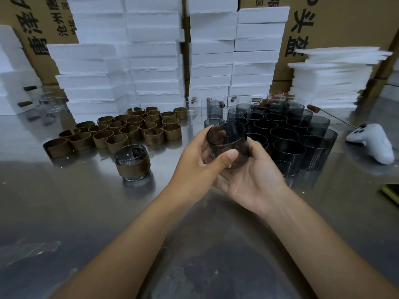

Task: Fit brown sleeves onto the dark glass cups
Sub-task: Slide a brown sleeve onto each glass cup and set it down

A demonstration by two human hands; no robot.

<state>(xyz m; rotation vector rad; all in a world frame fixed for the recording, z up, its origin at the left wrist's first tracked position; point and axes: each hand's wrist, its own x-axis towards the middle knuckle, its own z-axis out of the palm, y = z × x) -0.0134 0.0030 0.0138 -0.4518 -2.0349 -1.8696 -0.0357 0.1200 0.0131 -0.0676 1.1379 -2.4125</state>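
At frame centre, the left hand (194, 162) and right hand (254, 178) both clasp one empty dark glass cup (226, 139). Brown sleeves (129, 130) cluster centre-left, bare cups (289, 134) centre-right, and a sleeved cup (132, 162) stands below the sleeves.

sleeves (133, 130) left of cups (289, 130)

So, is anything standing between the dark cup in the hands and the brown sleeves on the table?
Nothing visible does. Both the left hand and the right hand hold the dark cup, and only table lies between it and the nearest brown sleeves. The sleeved cup stands nearer the person, off that line.
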